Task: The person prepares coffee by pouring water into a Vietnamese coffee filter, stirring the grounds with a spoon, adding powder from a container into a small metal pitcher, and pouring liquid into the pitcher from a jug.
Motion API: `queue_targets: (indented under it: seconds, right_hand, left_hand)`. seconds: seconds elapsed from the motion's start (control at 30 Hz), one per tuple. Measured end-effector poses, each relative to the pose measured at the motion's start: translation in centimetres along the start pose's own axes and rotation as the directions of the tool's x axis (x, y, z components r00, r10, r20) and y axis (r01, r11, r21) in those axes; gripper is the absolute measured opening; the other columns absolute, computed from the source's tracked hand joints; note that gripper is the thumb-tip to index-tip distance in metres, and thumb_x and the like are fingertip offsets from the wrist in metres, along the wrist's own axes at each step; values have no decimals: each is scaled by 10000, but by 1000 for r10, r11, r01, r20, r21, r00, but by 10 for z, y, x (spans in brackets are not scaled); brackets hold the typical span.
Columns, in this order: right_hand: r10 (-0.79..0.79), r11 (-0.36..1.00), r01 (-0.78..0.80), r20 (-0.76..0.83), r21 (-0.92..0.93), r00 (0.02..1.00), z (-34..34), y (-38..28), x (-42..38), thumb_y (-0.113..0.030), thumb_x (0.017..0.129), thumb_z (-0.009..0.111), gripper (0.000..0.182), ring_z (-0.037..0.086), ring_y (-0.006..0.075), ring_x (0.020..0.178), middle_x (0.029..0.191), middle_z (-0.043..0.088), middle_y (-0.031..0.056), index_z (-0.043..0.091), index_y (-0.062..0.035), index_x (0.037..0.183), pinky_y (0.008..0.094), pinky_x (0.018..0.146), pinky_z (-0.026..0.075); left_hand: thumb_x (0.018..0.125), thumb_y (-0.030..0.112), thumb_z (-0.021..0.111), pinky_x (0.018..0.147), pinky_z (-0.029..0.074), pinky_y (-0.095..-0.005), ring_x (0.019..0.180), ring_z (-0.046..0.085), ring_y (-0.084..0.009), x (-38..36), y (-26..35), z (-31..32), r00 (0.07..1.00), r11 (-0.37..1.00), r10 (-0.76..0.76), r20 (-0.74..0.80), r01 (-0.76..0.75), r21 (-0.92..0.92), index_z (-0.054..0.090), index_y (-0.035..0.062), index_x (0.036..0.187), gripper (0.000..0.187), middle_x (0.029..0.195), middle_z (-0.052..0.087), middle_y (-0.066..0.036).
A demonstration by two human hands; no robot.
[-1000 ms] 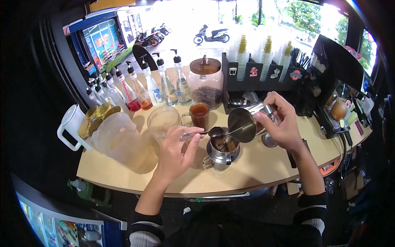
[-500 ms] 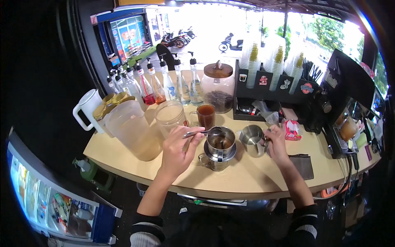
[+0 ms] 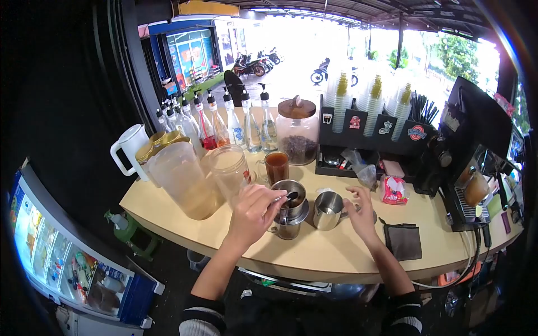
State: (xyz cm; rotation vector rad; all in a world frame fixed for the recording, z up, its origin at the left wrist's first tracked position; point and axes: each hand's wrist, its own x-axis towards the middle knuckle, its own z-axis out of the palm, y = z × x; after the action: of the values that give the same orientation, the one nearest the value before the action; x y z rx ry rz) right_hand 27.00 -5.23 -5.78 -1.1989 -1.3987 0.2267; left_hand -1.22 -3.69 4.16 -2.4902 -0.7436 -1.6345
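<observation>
My left hand (image 3: 253, 215) is closed on a spoon (image 3: 291, 196), whose bowl is over the metal drip filter (image 3: 290, 208). Dark liquid shows inside the filter, which sits on a glass mug (image 3: 287, 231). Just right of it a steel pitcher (image 3: 327, 210) stands upright on the counter. At the pitcher's handle is my right hand (image 3: 361, 215), fingers apart and not wrapped round it. Behind the filter stands a glass mug of brown drink (image 3: 277, 167).
On the wooden counter (image 3: 347, 260) stand a plastic jug (image 3: 188, 182), a clear jar (image 3: 231, 173), pump bottles (image 3: 235, 127), a lidded jar (image 3: 297, 134) and a cup rack (image 3: 358, 131). A dark cloth (image 3: 403, 242) and a pink packet (image 3: 394, 190) lie right.
The steel pitcher now stands upright, nearer the filter, and my right hand has opened beside its handle. The spoon in my left hand has turned more downward over the filter.
</observation>
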Motion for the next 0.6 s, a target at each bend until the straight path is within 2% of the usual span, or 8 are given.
queue_targets:
  seconds: [0.03, 0.1, 0.13, 0.27, 0.3, 0.37, 0.43, 0.6]
  right_hand:
    - [-222, 968, 226, 51, -107, 974, -3, -39, 9, -136, 842, 664, 301, 491, 144, 745, 841, 561, 33, 593, -57, 1124, 271, 688, 398]
    - [-176, 973, 117, 319, 198, 931, 1, -87, 19, -112, 832, 675, 347, 504, 158, 730, 796, 555, 40, 605, -65, 1168, 298, 668, 403]
    - [-172, 974, 111, 323, 198, 931, 5, -104, 21, -112, 832, 675, 347, 504, 158, 730, 796, 555, 40, 605, -65, 1168, 298, 668, 403]
    - [-532, 834, 543, 395, 95, 749, 24, -127, 36, -60, 772, 690, 321, 534, 210, 691, 741, 545, 52, 631, -62, 1087, 324, 638, 400]
    - [-627, 743, 669, 371, 20, 685, 27, -127, 39, -50, 747, 694, 308, 540, 225, 680, 726, 541, 54, 635, -63, 1049, 335, 626, 398]
    - [-647, 721, 692, 371, 14, 667, 27, -125, 43, -50, 722, 695, 292, 542, 229, 679, 732, 547, 54, 630, -67, 1007, 335, 620, 396]
    - [-664, 702, 712, 369, 9, 650, 30, -128, 46, -51, 697, 696, 277, 544, 233, 677, 739, 553, 54, 626, -71, 964, 335, 614, 394]
    - [-697, 543, 828, 477, -136, 536, 34, -139, 52, -66, 691, 697, 228, 565, 240, 690, 744, 569, 64, 597, -58, 896, 342, 612, 414]
  left_hand:
    - [758, 34, 725, 696, 467, -355, 719, 597, -248, 2, 2, 3, 999, 999, 34, -2, -34, -1, 673, 44, 908, 160, 750, 621, -76]
    - [727, 31, 743, 698, 473, -360, 717, 598, -256, 3, 5, 8, 996, 996, 87, 12, -87, -6, 675, 45, 886, 173, 744, 621, -77]
    - [727, 31, 743, 698, 473, -360, 717, 598, -256, 4, 8, 12, 997, 997, 81, 15, -81, -6, 675, 45, 886, 173, 744, 621, -77]
    - [714, 28, 745, 718, 471, -359, 713, 600, -264, 0, 14, 11, 994, 995, 98, 40, -97, -23, 668, 40, 860, 165, 738, 619, -79]
    - [716, 36, 750, 706, 472, -344, 699, 603, -245, -4, 15, 8, 1000, 1000, 7, 15, -6, -26, 656, 32, 842, 158, 732, 621, -75]
    - [718, 44, 756, 694, 473, -330, 685, 606, -225, -14, 15, 4, 996, 996, -85, -17, 85, -22, 643, 25, 824, 156, 725, 622, -70]
    - [714, 119, 790, 675, 463, -335, 679, 605, -206, -27, 11, 1, 939, 925, -344, 23, 343, -163, 629, 49, 793, 193, 694, 616, -54]
    - [704, 132, 799, 640, 464, -305, 630, 603, -172, -36, 8, 12, 897, 864, -433, 94, 442, -242, 631, 43, 773, 202, 670, 621, -48]
